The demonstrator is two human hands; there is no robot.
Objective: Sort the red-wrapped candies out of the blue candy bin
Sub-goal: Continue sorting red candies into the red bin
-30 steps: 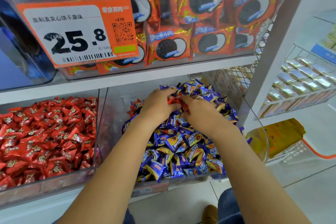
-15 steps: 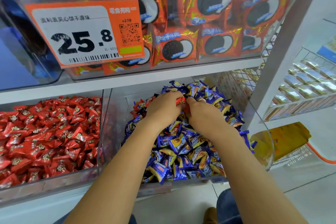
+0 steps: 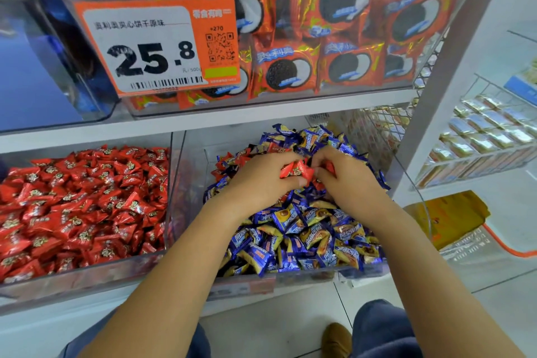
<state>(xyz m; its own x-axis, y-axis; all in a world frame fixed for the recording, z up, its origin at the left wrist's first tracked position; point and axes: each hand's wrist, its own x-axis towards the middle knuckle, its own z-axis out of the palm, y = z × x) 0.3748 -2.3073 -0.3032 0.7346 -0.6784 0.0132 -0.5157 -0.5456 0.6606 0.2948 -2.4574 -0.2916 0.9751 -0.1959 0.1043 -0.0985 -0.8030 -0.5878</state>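
The clear blue candy bin on the lower shelf is heaped with blue-and-yellow wrapped candies. Both hands are over the back of the heap. My left hand grips a few red-wrapped candies in its curled fingers. My right hand faces it, fingers curled, pinching another red candy. More red wrappers lie among the blue ones at the bin's back left. To the left stands a clear bin full of red candies.
Above, a clear bin of red cookie packs carries an orange price tag reading 25.8. A white shelf post rises on the right, with a wire basket of pale packets beyond. A yellow bag lies lower right. My shoe is on the tile floor.
Both hands have lifted slightly off the heap, and the red candies gathered between them now show more plainly. The camera has moved closer and a little left.
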